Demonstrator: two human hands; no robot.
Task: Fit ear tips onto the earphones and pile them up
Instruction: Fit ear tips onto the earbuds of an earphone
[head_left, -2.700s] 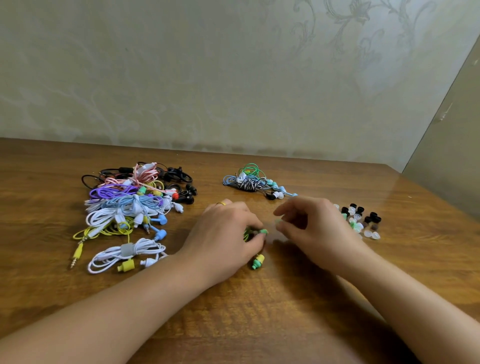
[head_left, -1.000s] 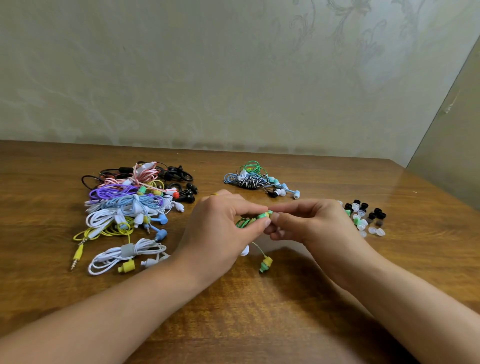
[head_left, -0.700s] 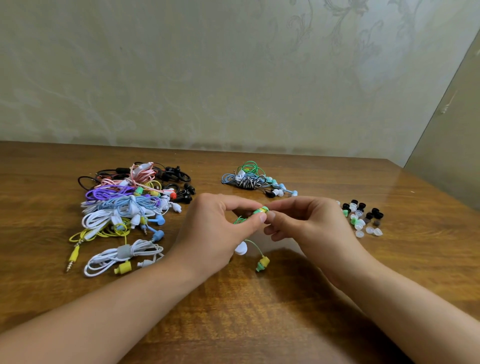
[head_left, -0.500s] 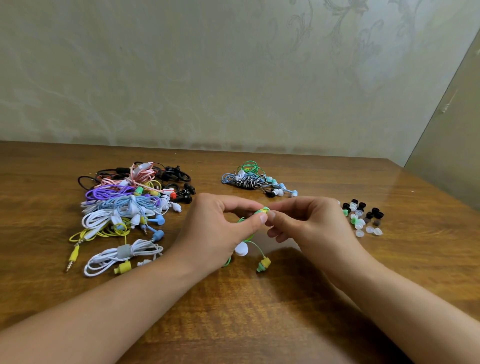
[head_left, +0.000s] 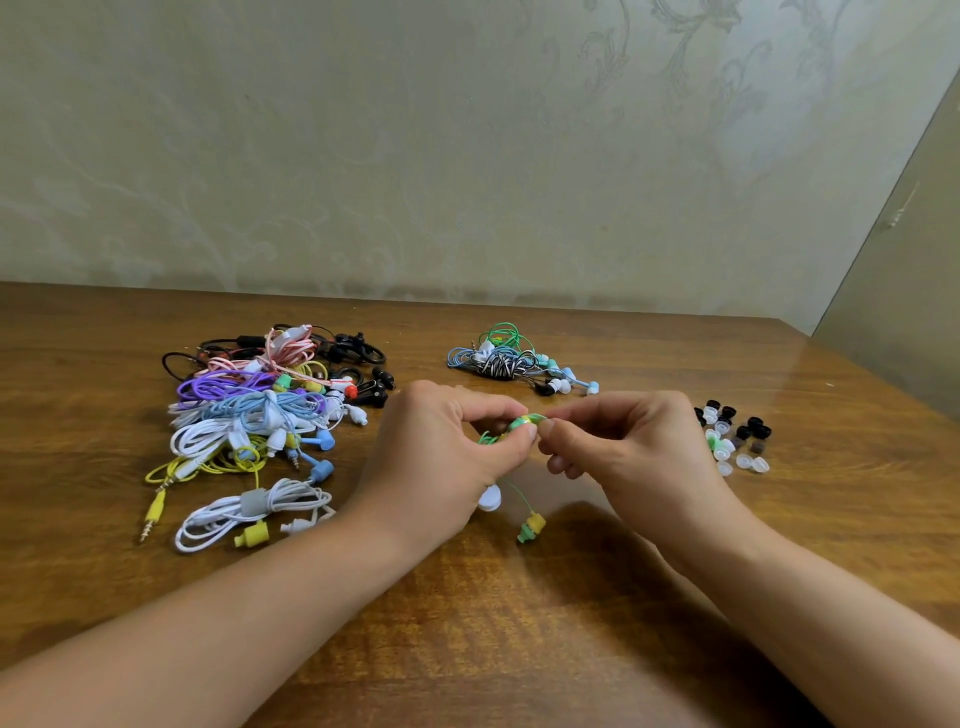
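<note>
My left hand (head_left: 447, 452) pinches a green-and-yellow earbud (head_left: 522, 422) between thumb and forefinger, above the table. My right hand (head_left: 618, 447) pinches at the tip of that same earbud from the right; whatever it holds there is hidden by the fingertips. The second green-and-yellow earbud (head_left: 531, 527) hangs on a thin green cable below my hands, next to a white round piece (head_left: 490, 498). Loose ear tips (head_left: 732, 435), black, white, clear and green, lie to the right of my right hand.
A large heap of coloured earphones (head_left: 254, 415) lies on the left of the wooden table (head_left: 493, 623). A smaller pile of earphones (head_left: 511, 361) sits behind my hands. A wall runs along the table's far edge, and the table's right edge is near the ear tips.
Both hands have lifted the green earbud off the table and brought it between their fingertips. Since half a second ago they have hardly moved.
</note>
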